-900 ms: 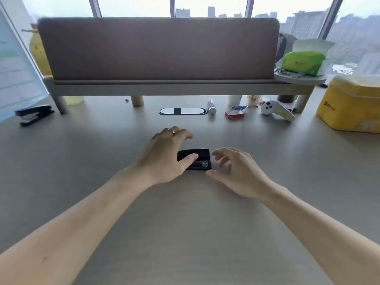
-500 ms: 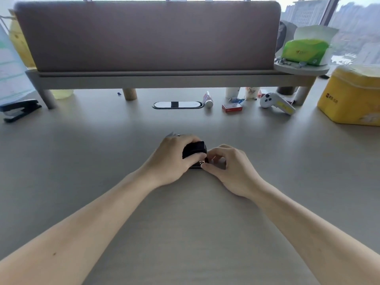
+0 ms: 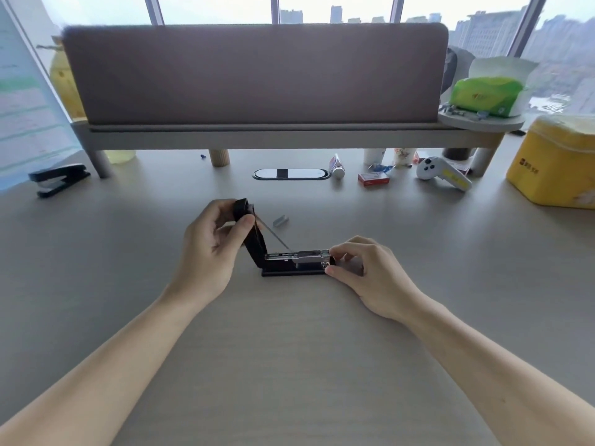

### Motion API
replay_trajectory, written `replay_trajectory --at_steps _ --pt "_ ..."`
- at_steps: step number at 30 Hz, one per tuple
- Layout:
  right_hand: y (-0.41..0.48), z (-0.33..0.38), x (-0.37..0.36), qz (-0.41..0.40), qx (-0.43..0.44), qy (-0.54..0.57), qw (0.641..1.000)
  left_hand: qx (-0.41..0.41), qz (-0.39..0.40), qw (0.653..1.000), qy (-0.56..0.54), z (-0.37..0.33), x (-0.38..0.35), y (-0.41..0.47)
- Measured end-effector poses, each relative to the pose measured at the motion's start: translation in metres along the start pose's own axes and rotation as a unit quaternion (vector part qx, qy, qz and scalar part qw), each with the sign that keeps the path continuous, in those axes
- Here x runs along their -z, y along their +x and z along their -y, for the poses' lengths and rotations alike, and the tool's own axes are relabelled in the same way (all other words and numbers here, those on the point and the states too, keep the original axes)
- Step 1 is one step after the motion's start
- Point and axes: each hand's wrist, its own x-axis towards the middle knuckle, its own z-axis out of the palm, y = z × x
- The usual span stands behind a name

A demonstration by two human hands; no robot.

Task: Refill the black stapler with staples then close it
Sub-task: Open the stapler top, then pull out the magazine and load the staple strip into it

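Your left hand (image 3: 212, 249) grips the raised lid of the black stapler (image 3: 291, 260), swung up and back from its hinge, while your right hand (image 3: 367, 275) pinches the front end of its exposed metal magazine on the desk (image 3: 289, 365), a strip of staples (image 3: 280, 220) lying just beyond.

stapler (image 3: 291, 263) mid-desk (image 3: 289, 349) | staples (image 3: 280, 221) behind it | second stapler (image 3: 58, 179) far left

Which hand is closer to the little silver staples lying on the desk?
Left. The left hand, holding the stapler's lid, is just beside the staples; the right hand sits nearer the person.
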Motion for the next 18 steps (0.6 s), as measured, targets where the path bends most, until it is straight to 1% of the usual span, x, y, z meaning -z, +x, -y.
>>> replay_trajectory --at_steps 5,7,9,10,12,14,18 --pt "-0.001 0.001 0.001 0.005 0.000 -0.001 1.000 0.057 0.019 0.997 -0.042 0.003 0.026 -0.004" --pt "-0.001 0.001 0.001 0.004 0.001 -0.002 1.000 0.092 0.029 0.994 -0.045 0.005 0.038 -0.005" --pt "-0.001 0.001 0.001 0.003 -0.001 0.001 1.000 0.125 0.046 0.991 -0.010 0.012 0.051 -0.004" --pt "-0.001 0.001 0.001 0.003 -0.002 0.002 1.000 0.130 0.063 0.989 0.024 0.015 0.057 -0.003" --pt "-0.001 0.001 0.001 0.004 -0.002 0.001 1.000 0.126 0.113 0.980 0.101 0.020 0.068 0.001" --pt "-0.001 0.002 0.001 0.004 -0.002 -0.001 1.000 0.117 0.156 0.969 0.150 0.019 0.074 0.007" --pt "-0.001 0.002 0.001 0.001 0.001 -0.009 1.000 0.112 0.180 0.956 0.202 0.020 0.079 0.013"
